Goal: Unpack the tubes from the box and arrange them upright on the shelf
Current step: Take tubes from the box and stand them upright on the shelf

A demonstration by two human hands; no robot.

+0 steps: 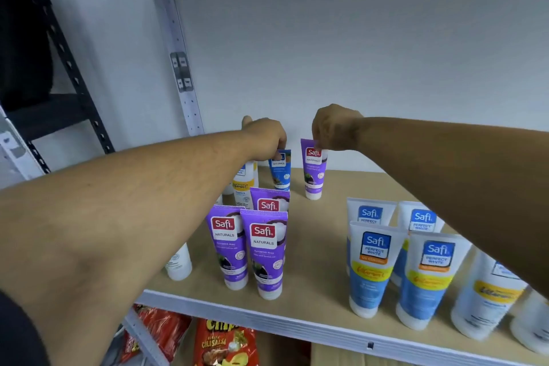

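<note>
Both arms reach to the back of the wooden shelf [315, 249]. My left hand [266, 135] pinches the top of a blue tube [280, 171] that stands upright on its cap. My right hand [334, 128] pinches the top of a purple tube [314, 171], also upright on the shelf. Three more purple tubes [264, 249] stand in a cluster nearer the front. White-and-blue tubes [371, 264] stand in rows at the right. The box is not in view.
A white tube with a yellow band [244, 184] stands under my left wrist, and a plain white one [179, 263] near the left front. A grey upright post [178, 47] rises at the left. Snack bags [222, 342] lie on the shelf below.
</note>
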